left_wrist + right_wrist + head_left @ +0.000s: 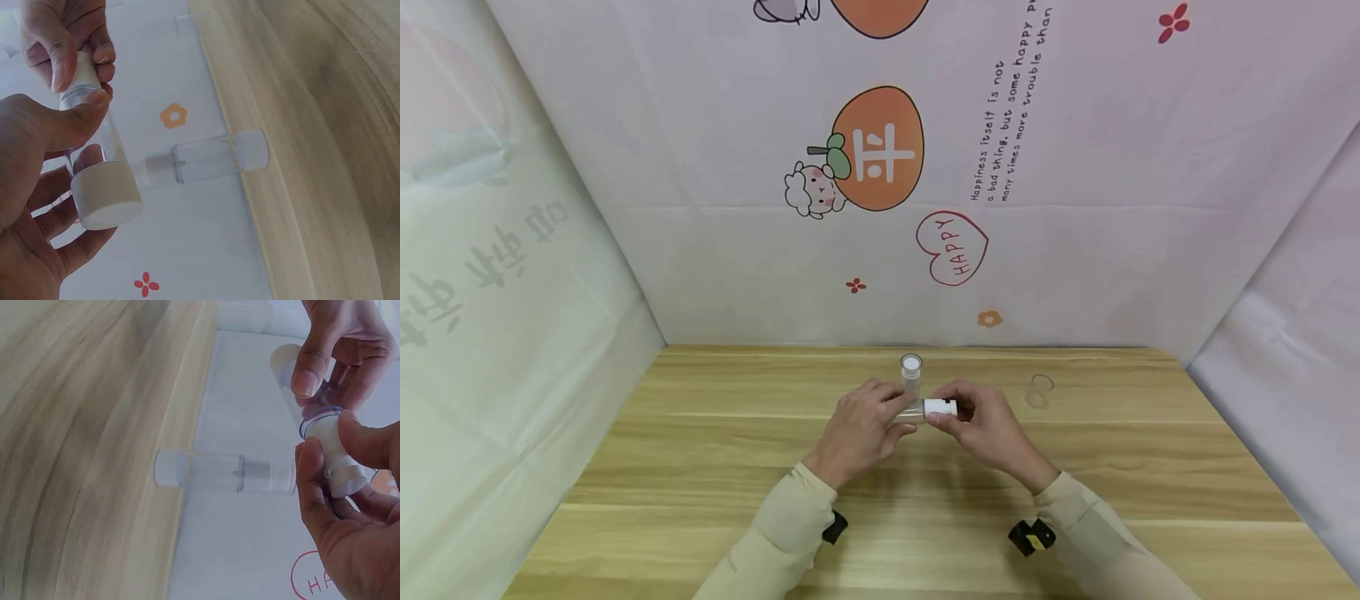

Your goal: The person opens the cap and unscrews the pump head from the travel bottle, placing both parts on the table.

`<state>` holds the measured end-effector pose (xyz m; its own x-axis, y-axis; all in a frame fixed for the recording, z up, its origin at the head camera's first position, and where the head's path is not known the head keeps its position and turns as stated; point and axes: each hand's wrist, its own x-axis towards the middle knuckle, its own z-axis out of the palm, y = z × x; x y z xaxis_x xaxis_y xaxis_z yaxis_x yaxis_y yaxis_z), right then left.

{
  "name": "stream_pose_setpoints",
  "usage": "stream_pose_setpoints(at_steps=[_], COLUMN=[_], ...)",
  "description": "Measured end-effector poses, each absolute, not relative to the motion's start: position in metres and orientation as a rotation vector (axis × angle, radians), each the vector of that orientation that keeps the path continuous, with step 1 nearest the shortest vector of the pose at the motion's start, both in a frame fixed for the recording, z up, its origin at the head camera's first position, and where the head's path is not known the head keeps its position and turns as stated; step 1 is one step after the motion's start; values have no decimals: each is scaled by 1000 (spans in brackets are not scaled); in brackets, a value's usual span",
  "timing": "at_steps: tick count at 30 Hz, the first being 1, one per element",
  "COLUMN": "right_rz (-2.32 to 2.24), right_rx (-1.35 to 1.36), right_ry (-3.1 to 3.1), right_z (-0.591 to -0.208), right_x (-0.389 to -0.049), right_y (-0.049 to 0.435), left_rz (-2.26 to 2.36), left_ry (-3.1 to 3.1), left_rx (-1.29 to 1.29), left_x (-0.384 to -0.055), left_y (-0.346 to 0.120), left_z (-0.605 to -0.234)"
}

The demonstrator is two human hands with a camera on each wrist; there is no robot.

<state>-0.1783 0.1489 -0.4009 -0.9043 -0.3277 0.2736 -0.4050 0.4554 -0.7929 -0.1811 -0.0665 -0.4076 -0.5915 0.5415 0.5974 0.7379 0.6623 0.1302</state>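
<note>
A clear bottle (pixel 115 140) with a white base (pixel 107 197) lies tilted sideways between both hands, above the table. My left hand (pixel 863 423) grips its clear body, thumb on one side and fingers round the other. My right hand (pixel 992 427) pinches the white pump top (pixel 331 450) between thumb and fingers at the other end. Just behind the hands, a second clear bottle (pixel 212 472) of the same kind stands upright on the table, a clear cap over its white top.
A loose clear cap (pixel 1039 393) stands on the wooden table (pixel 715 467) to the right, beyond my right hand. Behind the table's far edge rises a white printed cloth (pixel 737 275), with more cloth on both sides.
</note>
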Motion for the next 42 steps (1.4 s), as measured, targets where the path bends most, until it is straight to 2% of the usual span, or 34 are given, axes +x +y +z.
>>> stream_pose_setpoints(at_steps=[26, 42], right_rz=[1506, 1480], right_rx=[878, 849], right_ry=[-2474, -2480], right_z=[-401, -396], right_x=[-178, -178], right_y=[151, 150], left_rz=[-821, -928], left_ry=[-2550, -2597], left_rx=[-977, -1011], left_x=[-182, -182], left_y=[-70, -71], left_z=[-406, -405])
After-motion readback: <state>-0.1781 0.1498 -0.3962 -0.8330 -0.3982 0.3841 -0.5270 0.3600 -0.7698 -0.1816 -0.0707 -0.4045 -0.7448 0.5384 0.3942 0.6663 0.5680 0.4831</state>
